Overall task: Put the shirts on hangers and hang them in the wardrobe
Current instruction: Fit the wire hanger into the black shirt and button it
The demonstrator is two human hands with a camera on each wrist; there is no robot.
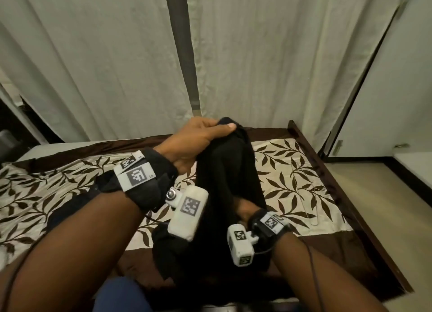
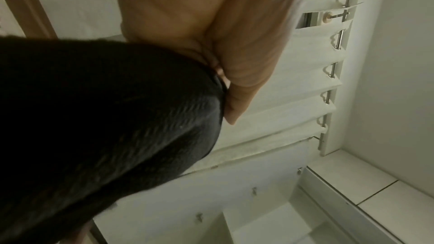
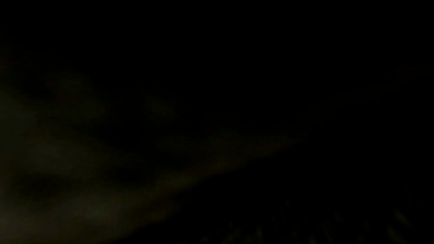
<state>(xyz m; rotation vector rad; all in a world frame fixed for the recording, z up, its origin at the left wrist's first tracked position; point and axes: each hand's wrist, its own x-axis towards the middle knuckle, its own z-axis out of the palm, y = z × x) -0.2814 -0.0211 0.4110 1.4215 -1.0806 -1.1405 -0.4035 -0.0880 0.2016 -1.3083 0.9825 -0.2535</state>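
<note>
Left hand [image 1: 198,138] clamped on black shirt [image 1: 224,171] over bed [image 1: 292,166]; right hand [image 1: 245,212] buried inside, grip impossible to tell. Hanger [image 1: 304,190] nearby.

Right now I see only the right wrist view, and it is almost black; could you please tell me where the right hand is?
Observer: The right hand is pushed into the black shirt, and its fingers are hidden.
Operator: Is the shirt held anywhere else?
Observer: Yes, the left hand grips its top end and holds it up.
Operator: Where is the hanger, please?
Observer: A wire hanger lies on the leaf-patterned bedcover, to the right of the shirt, with neither hand touching it.
</note>
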